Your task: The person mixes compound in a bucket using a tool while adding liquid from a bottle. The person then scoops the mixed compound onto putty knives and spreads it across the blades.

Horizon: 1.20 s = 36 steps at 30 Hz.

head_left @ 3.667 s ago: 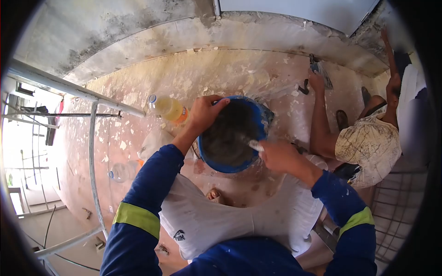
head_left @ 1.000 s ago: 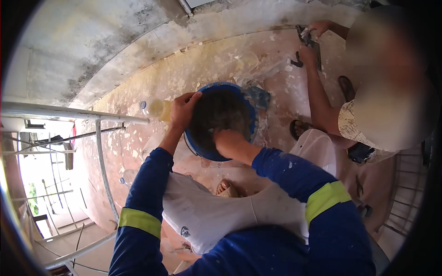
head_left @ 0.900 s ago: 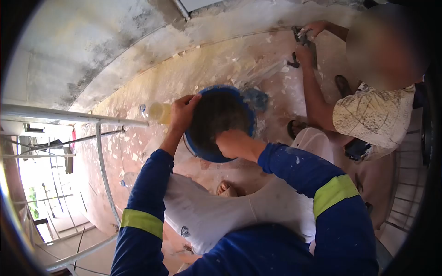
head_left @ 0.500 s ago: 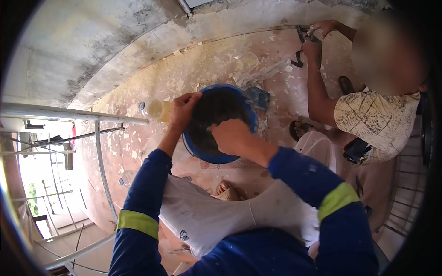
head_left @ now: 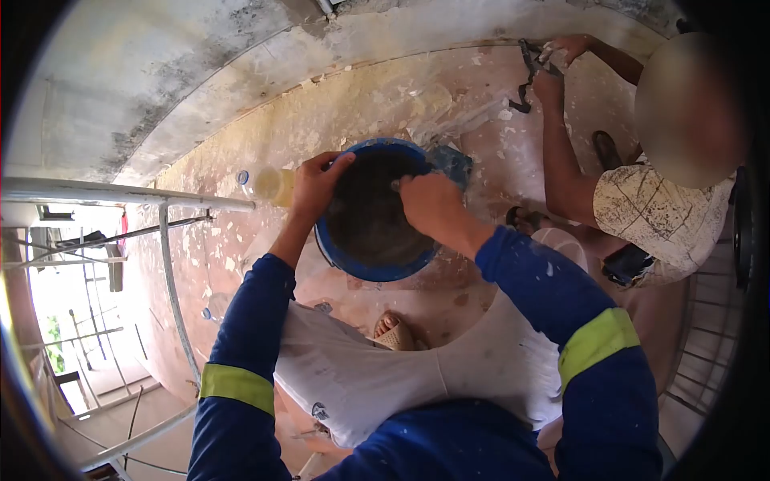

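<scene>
A blue bucket (head_left: 383, 274) with a dark grey mix (head_left: 373, 216) inside stands on the floor between my legs. My left hand (head_left: 314, 186) grips the left side of its rim, thumb on top. Over the right part of the mix, my right hand (head_left: 437, 207) is closed round a tool; only a small light end (head_left: 396, 185) shows by the fingers, the rest being hidden. A bottle of yellow liquid (head_left: 271, 185) lies just left of my left hand. Against the bucket's upper right side is a blue, dusty object (head_left: 451, 166).
Metal scaffold tubes (head_left: 120, 192) cross the left side. A co-worker (head_left: 662, 212) crouches at the right, both hands at a dark tool (head_left: 525, 76) near the wall. A clear bottle (head_left: 216, 306) lies at the left. Paint flakes litter the floor.
My right hand has gone from holding a visible tool at the bucket's right, to low in the mix, then up and right again. My left hand stays on the rim. The co-worker's second hand has joined the first.
</scene>
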Available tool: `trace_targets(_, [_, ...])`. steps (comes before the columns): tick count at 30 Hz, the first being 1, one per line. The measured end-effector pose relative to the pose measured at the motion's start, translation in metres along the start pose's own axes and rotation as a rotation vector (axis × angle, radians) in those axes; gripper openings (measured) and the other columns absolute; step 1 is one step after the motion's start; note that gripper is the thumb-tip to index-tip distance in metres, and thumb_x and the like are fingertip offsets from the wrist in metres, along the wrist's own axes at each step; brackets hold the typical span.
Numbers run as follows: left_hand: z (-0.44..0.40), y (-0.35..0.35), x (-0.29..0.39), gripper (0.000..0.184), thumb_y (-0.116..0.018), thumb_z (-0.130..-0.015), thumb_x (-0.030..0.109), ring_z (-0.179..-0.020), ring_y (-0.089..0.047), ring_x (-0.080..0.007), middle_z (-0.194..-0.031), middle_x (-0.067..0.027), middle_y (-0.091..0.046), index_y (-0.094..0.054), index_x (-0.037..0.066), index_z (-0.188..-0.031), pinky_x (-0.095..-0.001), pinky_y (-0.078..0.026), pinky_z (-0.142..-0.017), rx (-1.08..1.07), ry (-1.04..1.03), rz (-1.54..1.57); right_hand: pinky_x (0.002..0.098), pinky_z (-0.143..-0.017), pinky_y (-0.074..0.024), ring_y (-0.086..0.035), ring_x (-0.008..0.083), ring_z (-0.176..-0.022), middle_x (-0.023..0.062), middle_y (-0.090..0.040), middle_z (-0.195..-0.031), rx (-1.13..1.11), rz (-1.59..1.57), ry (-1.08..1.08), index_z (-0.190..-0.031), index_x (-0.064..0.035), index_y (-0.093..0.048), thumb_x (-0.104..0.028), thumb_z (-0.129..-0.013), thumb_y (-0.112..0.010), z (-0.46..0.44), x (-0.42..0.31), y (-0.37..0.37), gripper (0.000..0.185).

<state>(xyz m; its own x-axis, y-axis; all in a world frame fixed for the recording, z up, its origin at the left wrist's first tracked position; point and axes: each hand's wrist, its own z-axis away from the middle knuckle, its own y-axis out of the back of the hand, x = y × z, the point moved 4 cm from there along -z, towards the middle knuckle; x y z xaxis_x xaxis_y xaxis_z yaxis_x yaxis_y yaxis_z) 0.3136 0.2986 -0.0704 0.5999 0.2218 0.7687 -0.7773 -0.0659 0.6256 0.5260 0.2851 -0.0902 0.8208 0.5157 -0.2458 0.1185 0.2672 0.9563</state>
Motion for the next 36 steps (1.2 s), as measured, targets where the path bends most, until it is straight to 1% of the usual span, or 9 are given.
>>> trace_targets(5, [-0.001, -0.003, -0.022, 0.036, -0.076, -0.091, 0.025, -0.088, -0.068, -0.0107, -0.095, -0.0056, -0.076, -0.074, 0.0, -0.116, -0.0282, -0.054, -0.083, -0.122, 0.004, 0.116, 0.0434, -0.069, -0.0601, -0.075, 0.0337, -0.082, 0.0149, -0.076, -0.089, -0.048, 0.03, 0.168, -0.097, -0.0063, -0.076, -0.012, -0.088, -0.056, -0.029, -0.011, -0.004, 0.023])
trace_targets(14, [0.013, -0.009, -0.026, 0.031, -0.072, -0.092, 0.02, -0.085, -0.069, -0.0118, -0.091, -0.0087, -0.077, -0.074, -0.002, -0.113, -0.0296, -0.055, -0.08, -0.152, -0.101, 0.203, 0.046, -0.07, -0.0601, -0.074, 0.0352, -0.083, 0.018, -0.075, -0.088, -0.072, -0.089, 0.317, -0.085, -0.0053, -0.078, -0.014, -0.089, -0.055, -0.002, -0.037, -0.045, 0.025])
trace_targets(15, [0.011, -0.006, -0.02, 0.031, -0.073, -0.092, 0.021, -0.083, -0.069, -0.012, -0.089, -0.0096, -0.076, -0.074, -0.002, -0.112, -0.0301, -0.055, -0.078, -0.083, -0.158, 0.08, 0.0466, -0.069, -0.0596, -0.074, 0.0364, -0.084, 0.0191, -0.074, -0.085, -0.05, -0.136, 0.298, -0.092, -0.0031, -0.077, -0.015, -0.089, -0.054, 0.003, -0.038, -0.045, 0.025])
trace_targets(18, [0.007, 0.0, -0.02, 0.031, -0.073, -0.091, 0.022, -0.08, -0.068, -0.0127, -0.085, -0.0109, -0.075, -0.074, -0.001, -0.111, -0.0305, -0.054, -0.077, -0.074, -0.036, 0.231, 0.0462, -0.068, -0.0599, -0.074, 0.0372, -0.078, 0.0178, -0.074, -0.081, -0.017, -0.226, 0.188, -0.093, -0.0046, -0.074, -0.014, -0.084, -0.059, 0.021, -0.038, -0.066, 0.019])
trace_targets(22, [0.002, 0.005, -0.035, 0.032, -0.073, -0.091, 0.023, -0.08, -0.068, -0.0123, -0.085, -0.0103, -0.076, -0.074, -0.002, -0.111, -0.0306, -0.054, -0.076, -0.026, -0.03, 0.186, 0.0465, -0.07, -0.0597, -0.074, 0.0365, -0.085, 0.0193, -0.074, -0.085, -0.185, -0.126, 0.209, -0.098, -0.0022, -0.072, -0.013, -0.09, -0.056, 0.024, -0.032, -0.011, 0.021])
trace_targets(25, [0.004, 0.009, -0.033, 0.032, -0.074, -0.09, 0.023, -0.079, -0.068, -0.012, -0.086, -0.0101, -0.076, -0.074, -0.002, -0.111, -0.0307, -0.054, -0.075, -0.023, -0.02, 0.156, 0.0455, -0.071, -0.0598, -0.075, 0.0351, -0.087, 0.0176, -0.075, -0.089, -0.037, -0.042, 0.016, -0.099, -0.0042, -0.074, -0.014, -0.092, -0.056, 0.002, -0.011, -0.006, 0.022])
trace_targets(28, [-0.001, 0.006, -0.032, 0.032, -0.074, -0.09, 0.024, -0.079, -0.069, -0.0132, -0.087, -0.0109, -0.076, -0.074, -0.001, -0.11, -0.0311, -0.055, -0.075, -0.044, -0.031, 0.149, 0.0446, -0.071, -0.0598, -0.075, 0.0335, -0.085, 0.0163, -0.075, -0.089, -0.037, -0.038, 0.036, -0.098, -0.0065, -0.075, -0.014, -0.09, -0.057, -0.022, -0.015, -0.003, 0.021])
trace_targets(30, [-0.003, 0.001, -0.042, 0.033, -0.074, -0.09, 0.025, -0.079, -0.071, -0.0147, -0.088, -0.012, -0.077, -0.074, -0.001, -0.11, -0.0315, -0.055, -0.075, -0.081, -0.055, 0.228, 0.0456, -0.068, -0.0597, -0.074, 0.0352, -0.079, 0.0169, -0.074, -0.084, -0.049, -0.02, 0.17, -0.104, -0.004, -0.072, -0.015, -0.09, -0.056, -0.029, -0.033, -0.017, 0.023])
trace_targets(36, [0.006, 0.002, -0.024, 0.035, -0.073, -0.09, 0.027, -0.081, -0.072, -0.0171, -0.088, -0.0148, -0.077, -0.074, -0.002, -0.11, -0.0332, -0.056, -0.076, -0.072, -0.095, 0.127, 0.0464, -0.065, -0.0586, -0.074, 0.035, -0.076, 0.0177, -0.073, -0.081, -0.027, -0.106, 0.288, -0.108, -0.0025, -0.069, -0.014, -0.089, -0.056, 0.0, -0.051, -0.05, 0.025])
